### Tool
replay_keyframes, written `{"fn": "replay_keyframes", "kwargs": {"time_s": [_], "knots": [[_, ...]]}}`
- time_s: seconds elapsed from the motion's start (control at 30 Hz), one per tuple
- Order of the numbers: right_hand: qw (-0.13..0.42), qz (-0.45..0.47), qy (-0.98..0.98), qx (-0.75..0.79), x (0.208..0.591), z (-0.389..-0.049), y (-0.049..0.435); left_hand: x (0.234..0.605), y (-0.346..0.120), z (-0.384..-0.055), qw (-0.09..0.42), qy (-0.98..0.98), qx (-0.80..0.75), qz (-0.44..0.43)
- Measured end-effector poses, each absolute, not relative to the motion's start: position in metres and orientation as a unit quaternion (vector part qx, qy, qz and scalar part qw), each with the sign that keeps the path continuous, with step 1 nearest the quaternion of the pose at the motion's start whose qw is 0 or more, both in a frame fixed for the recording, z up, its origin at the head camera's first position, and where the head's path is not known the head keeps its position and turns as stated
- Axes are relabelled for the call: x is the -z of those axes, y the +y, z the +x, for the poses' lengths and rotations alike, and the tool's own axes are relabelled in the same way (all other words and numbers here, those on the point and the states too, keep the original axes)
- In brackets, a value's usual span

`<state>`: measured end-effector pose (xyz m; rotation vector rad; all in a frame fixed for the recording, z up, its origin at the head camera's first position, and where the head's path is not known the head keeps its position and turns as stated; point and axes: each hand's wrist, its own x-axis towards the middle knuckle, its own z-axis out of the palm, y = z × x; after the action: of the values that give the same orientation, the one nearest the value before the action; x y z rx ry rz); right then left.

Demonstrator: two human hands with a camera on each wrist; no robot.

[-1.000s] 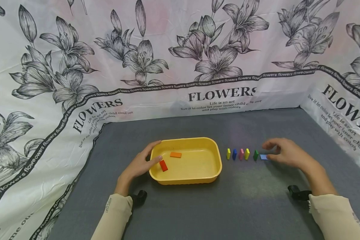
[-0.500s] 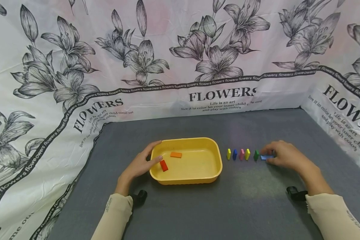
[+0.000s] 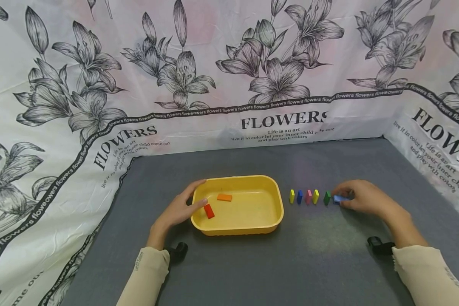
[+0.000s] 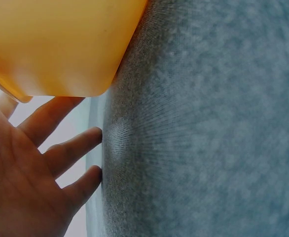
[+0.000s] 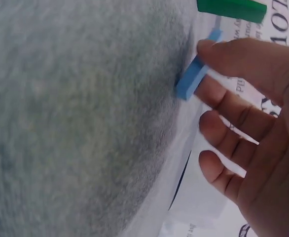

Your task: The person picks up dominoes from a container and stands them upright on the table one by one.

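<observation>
My left hand [image 3: 177, 210] holds the left end of a yellow plastic tray [image 3: 237, 230]. Its thumb lies over the rim while the other fingers are outside, two fingertips meeting the table in the left wrist view. Inside the tray lie an orange domino block [image 3: 224, 197] and a red domino block [image 3: 208, 211]. My right hand [image 3: 368, 198] pinches a light-blue domino block [image 5: 190, 83] between thumb and index finger, and it is tilted in the right wrist view. A green domino block [image 3: 327, 197] stands upright just left of that hand.
Left of the green block, several upright blocks form a row: a yellow block [image 3: 315, 196], a pink block [image 3: 308, 196], a dark-blue block [image 3: 300, 196] and another yellow block [image 3: 292, 196]. A dark grey cloth [image 3: 275, 267] covers the table. Flower-printed curtain [image 3: 199, 131] borders it.
My right hand has come down to the light-blue block, which lay flat, and now pinches it with one end raised. My left hand and the tray have stayed put.
</observation>
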<state>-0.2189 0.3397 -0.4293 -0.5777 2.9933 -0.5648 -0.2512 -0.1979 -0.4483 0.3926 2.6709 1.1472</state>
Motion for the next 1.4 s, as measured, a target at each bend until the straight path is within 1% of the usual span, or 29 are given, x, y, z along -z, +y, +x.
{"fn": "replay_keyframes", "kwargs": {"time_s": [0.23, 0.3, 0.37, 0.6, 0.83, 1.2, 1.4], "knots": [[-0.023, -0.170, 0.949, 0.265, 0.428, -0.211, 0.345, 0.448, -0.198, -0.252, 0.103, 0.905, -0.391, 0.135], [-0.027, -0.171, 0.945, 0.279, 0.428, -0.210, 0.346, 0.448, -0.199, -0.252, 0.103, 0.905, -0.390, 0.135], [-0.024, -0.173, 0.940, 0.293, 0.429, -0.210, 0.346, 0.449, -0.199, -0.252, 0.103, 0.905, -0.389, 0.135], [0.015, -0.164, 0.929, 0.330, 0.434, -0.210, 0.344, 0.449, -0.199, -0.251, 0.100, 0.906, -0.388, 0.140], [0.028, -0.162, 0.928, 0.334, 0.436, -0.210, 0.344, 0.448, -0.199, -0.251, 0.100, 0.906, -0.387, 0.139], [0.026, -0.166, 0.928, 0.334, 0.435, -0.208, 0.345, 0.447, -0.198, -0.250, 0.100, 0.905, -0.389, 0.139], [0.002, -0.170, 0.927, 0.333, 0.430, -0.207, 0.346, 0.448, -0.197, -0.250, 0.101, 0.907, -0.386, 0.136]]}}
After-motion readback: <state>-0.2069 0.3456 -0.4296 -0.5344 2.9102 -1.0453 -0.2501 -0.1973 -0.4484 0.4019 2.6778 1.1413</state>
